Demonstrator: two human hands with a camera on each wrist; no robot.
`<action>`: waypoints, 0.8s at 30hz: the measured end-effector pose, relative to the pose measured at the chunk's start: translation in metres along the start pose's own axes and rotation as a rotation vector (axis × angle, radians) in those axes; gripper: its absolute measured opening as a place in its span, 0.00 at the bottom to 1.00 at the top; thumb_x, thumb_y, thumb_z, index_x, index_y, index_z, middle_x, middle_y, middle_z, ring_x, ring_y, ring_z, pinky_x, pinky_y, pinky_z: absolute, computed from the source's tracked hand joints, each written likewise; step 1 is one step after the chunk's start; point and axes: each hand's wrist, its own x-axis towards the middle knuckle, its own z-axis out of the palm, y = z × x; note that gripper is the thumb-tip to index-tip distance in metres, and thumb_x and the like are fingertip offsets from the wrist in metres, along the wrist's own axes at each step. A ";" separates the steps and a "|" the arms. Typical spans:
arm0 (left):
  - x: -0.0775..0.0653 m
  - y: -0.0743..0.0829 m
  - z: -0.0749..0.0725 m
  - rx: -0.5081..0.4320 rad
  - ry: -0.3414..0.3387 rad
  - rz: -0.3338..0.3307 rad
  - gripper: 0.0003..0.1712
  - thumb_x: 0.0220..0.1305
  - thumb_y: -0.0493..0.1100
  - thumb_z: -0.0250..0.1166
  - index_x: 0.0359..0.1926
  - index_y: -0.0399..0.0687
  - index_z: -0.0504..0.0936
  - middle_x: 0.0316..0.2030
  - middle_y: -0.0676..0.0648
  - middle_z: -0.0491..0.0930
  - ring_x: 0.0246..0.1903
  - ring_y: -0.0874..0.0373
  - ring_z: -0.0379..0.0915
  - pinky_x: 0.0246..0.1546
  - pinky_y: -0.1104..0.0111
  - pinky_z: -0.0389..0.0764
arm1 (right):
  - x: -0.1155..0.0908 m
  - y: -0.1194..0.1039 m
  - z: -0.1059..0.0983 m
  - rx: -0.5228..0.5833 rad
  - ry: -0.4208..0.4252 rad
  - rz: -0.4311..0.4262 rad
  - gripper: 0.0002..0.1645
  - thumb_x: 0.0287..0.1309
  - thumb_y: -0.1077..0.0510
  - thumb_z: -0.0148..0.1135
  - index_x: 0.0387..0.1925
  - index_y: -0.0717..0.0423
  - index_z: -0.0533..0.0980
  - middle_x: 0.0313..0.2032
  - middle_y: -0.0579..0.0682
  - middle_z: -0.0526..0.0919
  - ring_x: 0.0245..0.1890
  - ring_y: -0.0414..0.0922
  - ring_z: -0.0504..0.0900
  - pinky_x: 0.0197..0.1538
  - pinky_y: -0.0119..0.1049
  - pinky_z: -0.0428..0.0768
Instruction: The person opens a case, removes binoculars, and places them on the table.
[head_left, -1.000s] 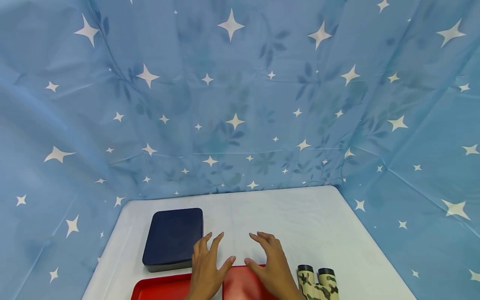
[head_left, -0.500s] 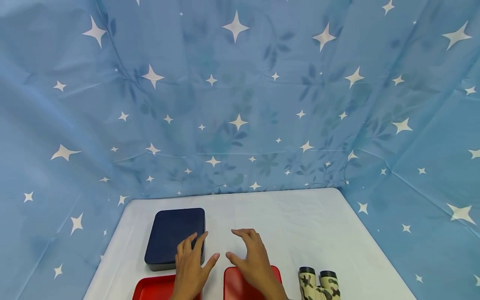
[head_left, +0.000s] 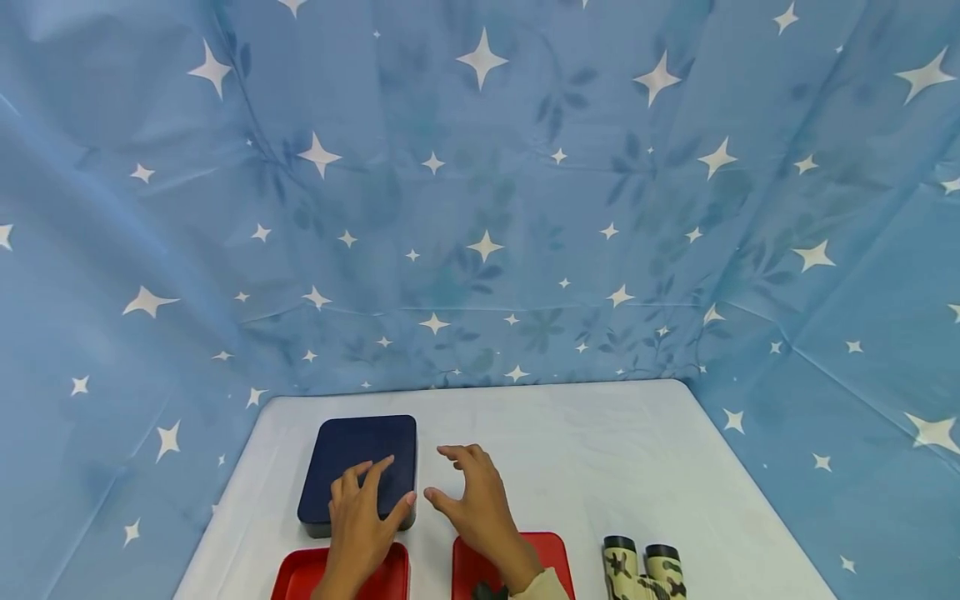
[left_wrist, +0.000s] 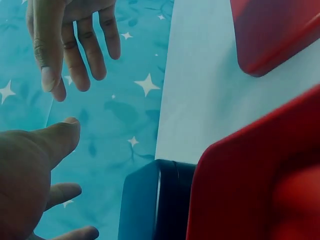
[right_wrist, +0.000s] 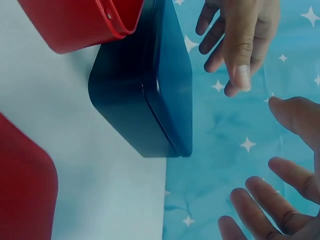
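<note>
My left hand (head_left: 358,529) is raised over the front of a navy box (head_left: 356,446) with a rounded lid. Its fingers are spread and slightly bent, holding nothing. To its right is my right hand (head_left: 474,504), thumb and fingers apart, also holding nothing. The two palms face each other in the left wrist view, the right hand (left_wrist: 75,40) opposite the left. Below my left hand lies a red open tray (head_left: 300,567). A second red, flat-looking piece (head_left: 547,550) lies under my right forearm, partly hidden. The navy box (right_wrist: 135,95) shows its lid seam in the right wrist view.
Camouflage binoculars (head_left: 621,567) with black ends stand at the front right, cut off by the frame. A small dark object (head_left: 487,592) shows at the bottom by the right sleeve. Blue star-patterned cloth (head_left: 525,208) hangs behind the white table (head_left: 570,467).
Both hands have moved left, with the left hand coming in front of the navy box. More of both red pieces is uncovered. The view has shifted slightly.
</note>
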 end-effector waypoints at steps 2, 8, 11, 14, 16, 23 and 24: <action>0.001 -0.002 -0.003 -0.009 -0.001 -0.004 0.39 0.57 0.61 0.72 0.66 0.51 0.76 0.62 0.34 0.69 0.60 0.38 0.59 0.55 0.42 0.65 | 0.003 -0.001 0.003 0.010 -0.004 0.002 0.35 0.52 0.42 0.74 0.62 0.37 0.73 0.51 0.37 0.77 0.49 0.39 0.78 0.50 0.40 0.80; 0.007 -0.011 -0.008 0.016 0.021 0.017 0.39 0.57 0.61 0.72 0.66 0.50 0.75 0.61 0.33 0.69 0.59 0.38 0.59 0.54 0.43 0.66 | 0.012 -0.006 0.013 0.016 0.006 -0.032 0.37 0.52 0.42 0.75 0.63 0.41 0.72 0.52 0.40 0.78 0.49 0.41 0.79 0.49 0.40 0.79; 0.009 -0.016 -0.010 0.026 0.033 0.025 0.39 0.56 0.60 0.73 0.66 0.49 0.75 0.61 0.33 0.69 0.58 0.39 0.60 0.52 0.44 0.66 | 0.017 -0.008 0.018 0.026 0.008 -0.039 0.38 0.51 0.43 0.76 0.63 0.43 0.72 0.51 0.43 0.79 0.49 0.42 0.79 0.49 0.41 0.78; 0.013 -0.021 -0.013 0.035 0.029 0.012 0.40 0.56 0.59 0.74 0.66 0.48 0.75 0.61 0.32 0.68 0.58 0.38 0.60 0.54 0.43 0.67 | 0.022 -0.011 0.022 0.034 -0.001 -0.025 0.39 0.51 0.43 0.76 0.63 0.43 0.71 0.50 0.43 0.79 0.49 0.43 0.80 0.50 0.42 0.78; 0.016 -0.025 -0.015 0.045 0.019 0.001 0.41 0.56 0.58 0.74 0.67 0.48 0.73 0.61 0.32 0.67 0.58 0.37 0.59 0.56 0.41 0.66 | 0.025 -0.012 0.024 0.034 -0.006 -0.017 0.39 0.51 0.42 0.75 0.64 0.44 0.71 0.49 0.43 0.79 0.49 0.43 0.80 0.50 0.40 0.78; 0.025 -0.041 -0.023 0.076 0.021 -0.025 0.42 0.56 0.56 0.74 0.67 0.46 0.72 0.60 0.30 0.67 0.58 0.35 0.58 0.56 0.40 0.63 | 0.034 -0.013 0.034 0.032 -0.011 -0.016 0.41 0.51 0.43 0.76 0.65 0.46 0.70 0.49 0.46 0.79 0.46 0.42 0.79 0.45 0.36 0.79; 0.026 -0.043 -0.024 0.077 0.022 -0.025 0.42 0.56 0.56 0.74 0.67 0.45 0.72 0.60 0.30 0.67 0.58 0.34 0.58 0.56 0.40 0.62 | 0.035 -0.013 0.035 0.037 -0.014 -0.013 0.42 0.51 0.43 0.76 0.65 0.46 0.69 0.49 0.47 0.79 0.46 0.43 0.80 0.45 0.36 0.79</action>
